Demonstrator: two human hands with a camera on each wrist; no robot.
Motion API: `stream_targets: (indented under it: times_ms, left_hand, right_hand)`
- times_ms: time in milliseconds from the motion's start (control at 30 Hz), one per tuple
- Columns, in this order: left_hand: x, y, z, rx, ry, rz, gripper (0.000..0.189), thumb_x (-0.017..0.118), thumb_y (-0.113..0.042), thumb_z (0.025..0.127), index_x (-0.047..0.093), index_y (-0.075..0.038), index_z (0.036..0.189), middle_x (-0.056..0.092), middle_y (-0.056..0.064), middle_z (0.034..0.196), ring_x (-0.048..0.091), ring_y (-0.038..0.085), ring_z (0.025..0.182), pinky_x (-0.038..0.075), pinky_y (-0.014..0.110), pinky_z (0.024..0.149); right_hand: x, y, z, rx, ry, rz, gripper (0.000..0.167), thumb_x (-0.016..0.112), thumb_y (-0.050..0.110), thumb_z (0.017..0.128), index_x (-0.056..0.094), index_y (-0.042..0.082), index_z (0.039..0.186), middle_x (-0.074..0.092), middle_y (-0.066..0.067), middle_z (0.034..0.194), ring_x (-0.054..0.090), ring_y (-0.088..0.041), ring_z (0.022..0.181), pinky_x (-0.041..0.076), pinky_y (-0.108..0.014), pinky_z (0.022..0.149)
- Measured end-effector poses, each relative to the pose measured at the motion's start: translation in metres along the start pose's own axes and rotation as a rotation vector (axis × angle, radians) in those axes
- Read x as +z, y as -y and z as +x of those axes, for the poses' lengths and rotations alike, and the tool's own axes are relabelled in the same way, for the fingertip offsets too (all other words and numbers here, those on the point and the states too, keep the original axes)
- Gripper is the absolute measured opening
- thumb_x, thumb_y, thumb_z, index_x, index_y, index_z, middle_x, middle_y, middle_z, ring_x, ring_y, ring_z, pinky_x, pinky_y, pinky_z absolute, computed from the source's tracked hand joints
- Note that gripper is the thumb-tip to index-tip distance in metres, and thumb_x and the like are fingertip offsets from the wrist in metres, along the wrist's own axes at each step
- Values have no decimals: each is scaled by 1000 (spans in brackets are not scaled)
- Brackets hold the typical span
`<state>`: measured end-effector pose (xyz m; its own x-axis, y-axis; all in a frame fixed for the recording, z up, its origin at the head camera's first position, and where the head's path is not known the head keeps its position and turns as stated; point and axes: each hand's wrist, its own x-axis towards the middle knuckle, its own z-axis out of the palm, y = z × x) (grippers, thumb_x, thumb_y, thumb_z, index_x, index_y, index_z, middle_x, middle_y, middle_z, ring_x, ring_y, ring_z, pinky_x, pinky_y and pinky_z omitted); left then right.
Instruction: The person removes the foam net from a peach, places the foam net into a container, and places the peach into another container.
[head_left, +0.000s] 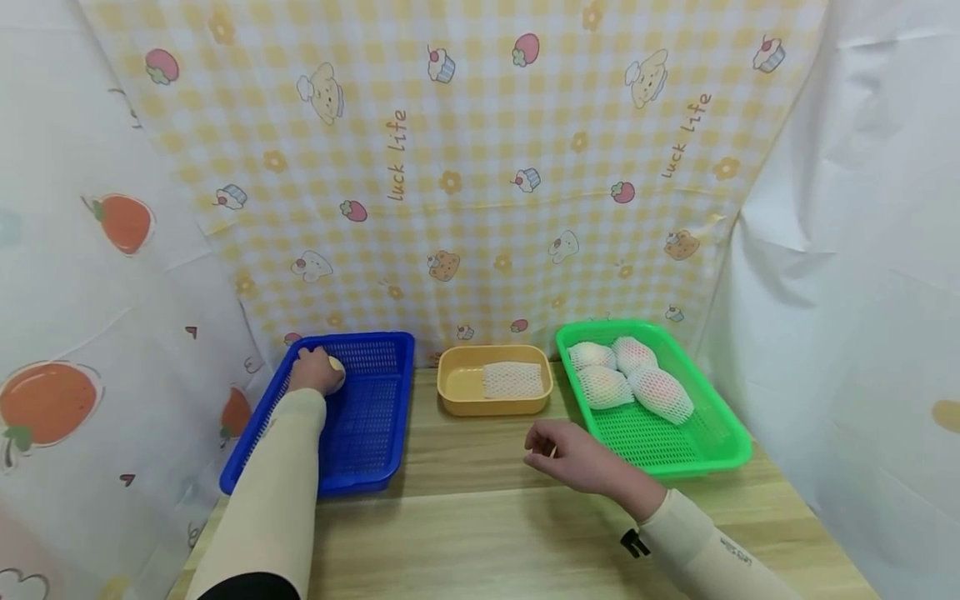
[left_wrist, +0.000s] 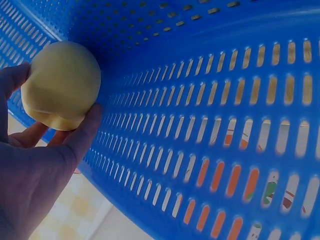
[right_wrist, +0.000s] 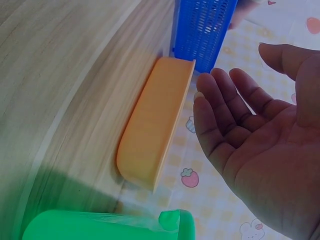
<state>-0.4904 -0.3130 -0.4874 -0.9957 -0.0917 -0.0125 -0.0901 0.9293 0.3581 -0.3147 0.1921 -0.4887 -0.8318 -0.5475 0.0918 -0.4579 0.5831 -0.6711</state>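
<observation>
My left hand (head_left: 315,372) reaches into the blue basket (head_left: 358,490) near its back left corner. Thumb and fingers there grip a round, pale yellow peach (left_wrist: 62,82), bare of any wrapping, close to the basket's slotted wall. Over the table, in front of the green basket (head_left: 712,454), hovers my right hand (head_left: 573,457). Its fingers are loosely bent, and the right wrist view shows the palm holding nothing. Several fruits (head_left: 660,393) in white foam nets lie grouped toward the back of the green basket.
Between the baskets stands a small yellow-orange tray (head_left: 480,407) with a flat white foam net (head_left: 513,380) in it. Behind everything hangs a checked cloth (head_left: 480,217). White printed sheets border the wooden table (head_left: 465,533) left and right.
</observation>
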Motion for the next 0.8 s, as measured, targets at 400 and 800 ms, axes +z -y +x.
stream_targets:
  times_ms: [400, 800]
  left_hand:
    - [5, 3, -2, -30, 19, 12, 78, 63, -24, 103, 33, 23, 157, 36, 52, 151, 39, 69, 142, 38, 75, 116]
    - [-3, 0, -4, -59, 16, 14, 74, 61, -28, 101, 42, 17, 156, 40, 47, 154, 40, 65, 144, 43, 76, 111]
  right_hand:
    - [3, 2, -1, 15, 21, 15, 9, 73, 28, 110, 70, 20, 109, 68, 10, 94, 64, -10, 87, 57, -30, 75]
    - [5, 5, -1, 6, 32, 16, 6, 74, 24, 109, 71, 19, 109, 68, 10, 93, 65, -10, 86, 57, -30, 75]
